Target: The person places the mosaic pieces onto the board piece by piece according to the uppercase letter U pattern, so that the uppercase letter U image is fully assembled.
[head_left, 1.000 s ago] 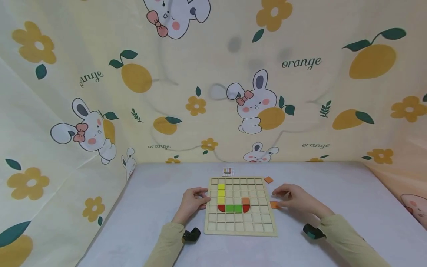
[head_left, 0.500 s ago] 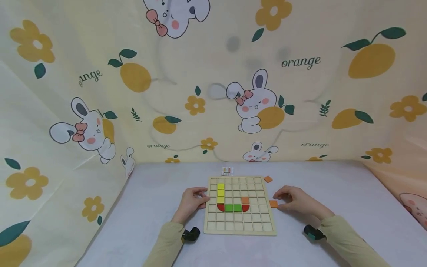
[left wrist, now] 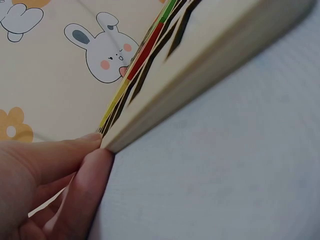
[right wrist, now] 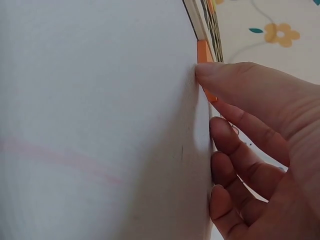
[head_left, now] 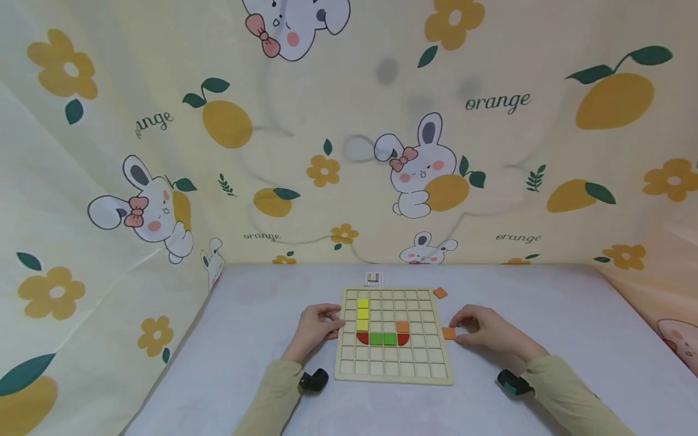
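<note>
A square wooden grid board (head_left: 392,370) lies mid-table, holding a U of coloured pieces: yellow squares (head_left: 362,313), red rounded corners (head_left: 403,340), green squares (head_left: 383,339) and an orange square (head_left: 402,326). At its left edge, my left hand (head_left: 314,324) holds the rim between thumb and fingers; the left wrist view shows the fingertips at the board's corner (left wrist: 112,142). My right hand (head_left: 482,327) has thumb and index finger at a loose orange square tile (head_left: 448,333) lying against the board's right edge. In the right wrist view the thumb partly covers that tile (right wrist: 202,50).
Another orange tile (head_left: 440,293) lies turned near the board's back right corner. Behind the board is a small pattern card (head_left: 374,279) showing a U shape. A printed rabbit curtain (head_left: 305,121) encloses the back and sides of the white table (head_left: 262,290).
My right fingertips have drawn back slightly to the right, with the index finger closer to the tile. The left hand stays at the board's edge. The head view has shifted a little.
</note>
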The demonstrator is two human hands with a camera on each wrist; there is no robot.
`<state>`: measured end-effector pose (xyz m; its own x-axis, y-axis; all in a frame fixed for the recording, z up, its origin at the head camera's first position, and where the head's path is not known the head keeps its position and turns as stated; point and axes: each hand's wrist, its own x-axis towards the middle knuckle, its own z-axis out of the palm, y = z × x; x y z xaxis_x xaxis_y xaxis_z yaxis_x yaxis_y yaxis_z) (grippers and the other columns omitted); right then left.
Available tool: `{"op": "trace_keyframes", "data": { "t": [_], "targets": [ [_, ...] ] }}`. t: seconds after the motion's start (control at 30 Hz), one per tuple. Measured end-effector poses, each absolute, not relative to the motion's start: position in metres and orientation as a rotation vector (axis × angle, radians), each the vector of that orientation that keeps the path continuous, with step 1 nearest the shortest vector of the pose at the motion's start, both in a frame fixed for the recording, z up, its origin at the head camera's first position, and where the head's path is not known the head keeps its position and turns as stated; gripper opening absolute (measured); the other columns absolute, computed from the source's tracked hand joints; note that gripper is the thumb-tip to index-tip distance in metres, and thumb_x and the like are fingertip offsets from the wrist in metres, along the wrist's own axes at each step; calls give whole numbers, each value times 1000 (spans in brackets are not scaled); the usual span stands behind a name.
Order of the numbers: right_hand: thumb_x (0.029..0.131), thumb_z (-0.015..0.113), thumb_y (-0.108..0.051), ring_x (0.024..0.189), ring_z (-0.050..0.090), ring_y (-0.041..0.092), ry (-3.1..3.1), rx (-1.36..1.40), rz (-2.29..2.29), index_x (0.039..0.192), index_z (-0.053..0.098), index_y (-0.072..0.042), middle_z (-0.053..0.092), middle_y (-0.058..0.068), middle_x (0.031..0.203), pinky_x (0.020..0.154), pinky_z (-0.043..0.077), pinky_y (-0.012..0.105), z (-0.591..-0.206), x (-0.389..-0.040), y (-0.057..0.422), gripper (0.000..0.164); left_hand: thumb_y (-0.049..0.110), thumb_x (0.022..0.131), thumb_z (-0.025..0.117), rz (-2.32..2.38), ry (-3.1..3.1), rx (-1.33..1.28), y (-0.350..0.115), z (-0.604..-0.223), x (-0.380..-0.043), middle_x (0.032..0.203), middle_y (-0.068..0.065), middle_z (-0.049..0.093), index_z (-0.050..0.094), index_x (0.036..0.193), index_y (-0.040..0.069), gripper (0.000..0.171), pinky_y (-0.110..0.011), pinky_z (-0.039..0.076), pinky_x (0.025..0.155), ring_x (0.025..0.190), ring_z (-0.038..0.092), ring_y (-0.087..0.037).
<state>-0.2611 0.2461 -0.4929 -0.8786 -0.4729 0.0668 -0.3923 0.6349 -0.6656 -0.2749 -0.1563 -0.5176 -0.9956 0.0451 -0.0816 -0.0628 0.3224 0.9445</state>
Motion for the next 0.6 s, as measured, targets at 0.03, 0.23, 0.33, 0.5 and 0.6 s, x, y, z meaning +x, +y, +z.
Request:
{"op": "trace_keyframes", "data": {
  "t": [0.03, 0.23, 0.33, 0.5, 0.6],
  "targets": [
    [79, 79, -23, 92, 53, 17, 2739, -729, -1074, 100, 66, -13, 63, -6, 99, 81, 47, 29, -493, -261, 246, 27, 6, 81, 75, 1777, 2474, -19, -156, -517, -275, 88, -7, 62, 66, 117, 6, 37, -29, 58, 57, 61, 61, -14],
    [79, 79, -22, 91, 53, 18, 2754, -716, -1080, 99, 67, -14, 63, -5, 98, 79, 47, 28, -492, -261, 247, 25, 7, 81, 76, 1777, 2467, -10, -156, -517, -277, 88, -7, 62, 67, 116, 7, 36, -29, 58, 57, 61, 61, -14],
    [79, 78, -20, 90, 52, 20, 2743, -656, -1100, 100, 67, -14, 63, -4, 98, 76, 47, 28, -490, -262, 247, 25, 6, 81, 76, 1778, 2471, -6, -156, -518, -277, 88, -7, 62, 67, 116, 6, 36, -29, 58, 57, 61, 61, -14],
    [80, 78, -19, 89, 52, 20, 2745, -620, -1116, 101, 67, -13, 62, -3, 97, 74, 48, 27, -486, -266, 245, 24, 6, 81, 75, 1787, 2467, -2, -156, -518, -277, 88, -7, 62, 66, 116, 6, 36, -29, 58, 58, 61, 61, -14],
    [81, 78, -20, 88, 53, 19, 2761, -649, -1116, 100, 68, -15, 62, -5, 95, 73, 48, 26, -484, -271, 240, 23, 6, 81, 75, 1789, 2470, -4, -157, -518, -276, 88, -8, 61, 66, 117, 6, 36, -29, 58, 58, 61, 61, -13]
  ]
}}
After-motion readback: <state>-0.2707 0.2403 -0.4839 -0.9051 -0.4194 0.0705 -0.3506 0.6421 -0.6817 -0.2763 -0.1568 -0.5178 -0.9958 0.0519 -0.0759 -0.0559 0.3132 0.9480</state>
